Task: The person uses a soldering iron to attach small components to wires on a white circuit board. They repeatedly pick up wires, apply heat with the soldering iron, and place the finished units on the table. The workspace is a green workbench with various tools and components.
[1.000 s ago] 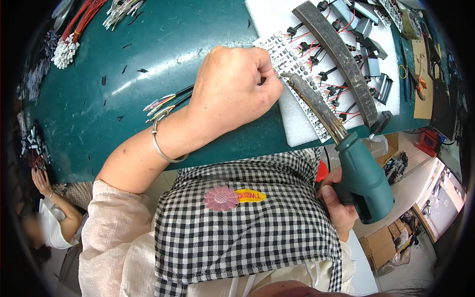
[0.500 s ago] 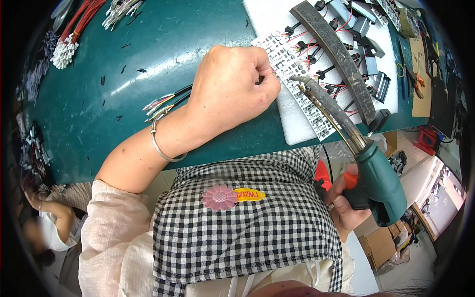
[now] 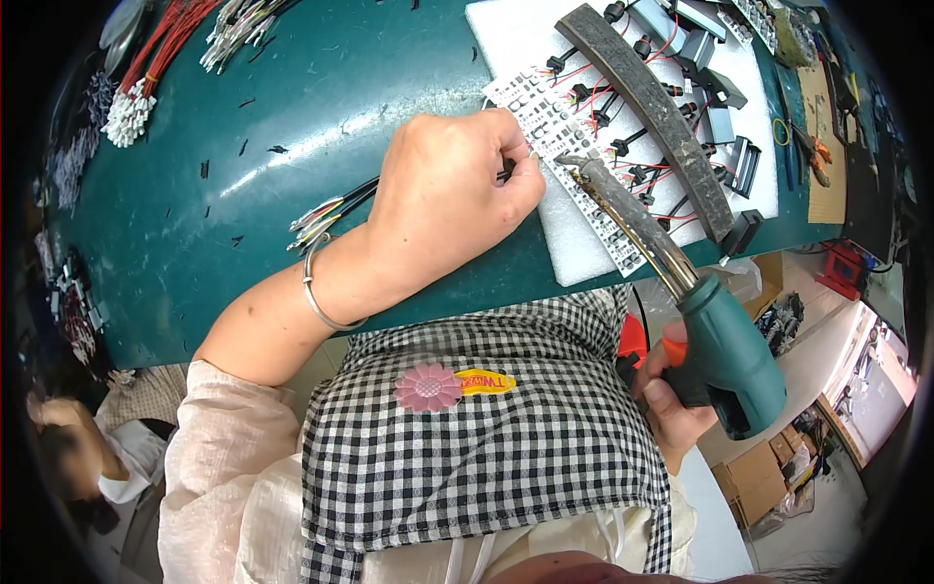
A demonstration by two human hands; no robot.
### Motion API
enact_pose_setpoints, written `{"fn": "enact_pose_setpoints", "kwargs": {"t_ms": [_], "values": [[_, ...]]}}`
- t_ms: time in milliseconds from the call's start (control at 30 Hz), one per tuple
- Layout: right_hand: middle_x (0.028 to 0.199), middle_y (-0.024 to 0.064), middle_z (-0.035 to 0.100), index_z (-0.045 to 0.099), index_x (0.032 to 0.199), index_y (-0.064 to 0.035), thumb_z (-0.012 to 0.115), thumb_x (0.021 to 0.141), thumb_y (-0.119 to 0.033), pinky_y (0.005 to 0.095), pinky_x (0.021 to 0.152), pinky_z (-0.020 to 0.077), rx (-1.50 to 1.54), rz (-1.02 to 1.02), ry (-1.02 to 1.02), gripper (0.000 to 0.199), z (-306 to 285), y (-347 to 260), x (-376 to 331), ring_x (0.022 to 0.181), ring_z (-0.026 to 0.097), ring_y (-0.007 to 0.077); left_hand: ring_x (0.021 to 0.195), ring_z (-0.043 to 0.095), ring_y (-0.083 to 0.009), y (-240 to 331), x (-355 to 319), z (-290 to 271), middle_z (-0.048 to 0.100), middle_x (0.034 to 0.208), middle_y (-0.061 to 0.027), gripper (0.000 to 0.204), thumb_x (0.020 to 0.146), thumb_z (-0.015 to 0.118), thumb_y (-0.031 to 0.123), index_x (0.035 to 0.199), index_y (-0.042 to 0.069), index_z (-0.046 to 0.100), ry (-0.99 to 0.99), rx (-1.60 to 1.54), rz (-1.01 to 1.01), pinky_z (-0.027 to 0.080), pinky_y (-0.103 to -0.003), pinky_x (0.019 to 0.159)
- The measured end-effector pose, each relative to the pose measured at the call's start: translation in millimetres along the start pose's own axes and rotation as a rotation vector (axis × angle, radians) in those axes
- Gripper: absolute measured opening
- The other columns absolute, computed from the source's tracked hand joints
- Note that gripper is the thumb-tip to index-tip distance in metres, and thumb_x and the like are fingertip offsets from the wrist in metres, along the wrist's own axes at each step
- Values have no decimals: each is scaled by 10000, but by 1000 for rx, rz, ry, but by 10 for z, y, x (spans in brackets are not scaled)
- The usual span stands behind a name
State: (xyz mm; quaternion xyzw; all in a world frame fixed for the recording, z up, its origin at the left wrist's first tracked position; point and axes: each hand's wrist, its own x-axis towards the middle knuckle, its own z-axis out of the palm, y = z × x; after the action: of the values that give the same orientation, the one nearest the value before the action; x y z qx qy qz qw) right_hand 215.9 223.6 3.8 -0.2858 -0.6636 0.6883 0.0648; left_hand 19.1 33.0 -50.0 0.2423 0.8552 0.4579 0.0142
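My left hand [image 3: 452,200] is closed round black cables [image 3: 358,198], beside the near edge of the circuit board panel. Their stripped, coloured wire ends [image 3: 313,224] stick out on the wrist side; the ends at my fingertips are mostly hidden. In my right hand [image 3: 671,407] is a green soldering gun [image 3: 732,341] with an orange trigger, held by its handle. Its dark tip points up and left, over the white circuit board panel [image 3: 598,209], close to my left fingertips. Whether the tip touches the board I cannot tell.
A white foam sheet [image 3: 569,258] lies under the panel. Across it rests a curved dark metal bar [image 3: 657,122], among black connectors and grey housings [image 3: 720,127]. Bundled wires [image 3: 131,112] lie at the far left of the green table [image 3: 321,107]. Another person [image 3: 102,453] sits at lower left.
The soldering gun and my right hand have shifted slightly left. My left hand, still closed on the cables, sits a little further left and nearer to me.
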Motion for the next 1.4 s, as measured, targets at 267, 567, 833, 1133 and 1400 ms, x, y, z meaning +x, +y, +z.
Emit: {"fn": "enact_pose_setpoints", "kwargs": {"t_ms": [267,567,833,1133,1400], "values": [[686,87,563,530,1119,37,757,666,-61,256,509,434,-239,-36,-95,515,-123,134,22,550,523,156,374,364,-63,11,-2,22,427,433,-13,107,736,675,33,668,14,595,12,31,26,308,-243,378],[728,82,585,558,1063,28,706,707,7,268,551,457,-619,-220,-223,386,-167,116,31,589,538,152,369,365,-65,-6,-5,30,431,429,-14,110,724,672,21,656,18,585,27,33,31,310,-245,373],[695,92,564,534,1058,37,714,673,-14,271,526,457,-505,-238,-183,428,-146,93,74,554,521,157,371,357,-77,-6,3,26,417,430,-17,119,723,669,30,647,18,579,20,49,34,310,-247,379],[597,77,489,428,1180,112,776,691,-163,253,379,400,101,-119,-63,661,-1,-103,123,425,476,155,374,359,-85,-5,-1,27,409,432,-26,126,728,673,38,647,16,578,13,52,29,312,-257,382],[590,73,486,437,1175,118,776,702,-186,240,379,404,62,-132,-55,657,-26,-97,119,422,474,151,444,433,-69,33,55,-189,489,505,-29,110,789,692,72,788,-2,610,-254,58,8,357,-234,438]]}}
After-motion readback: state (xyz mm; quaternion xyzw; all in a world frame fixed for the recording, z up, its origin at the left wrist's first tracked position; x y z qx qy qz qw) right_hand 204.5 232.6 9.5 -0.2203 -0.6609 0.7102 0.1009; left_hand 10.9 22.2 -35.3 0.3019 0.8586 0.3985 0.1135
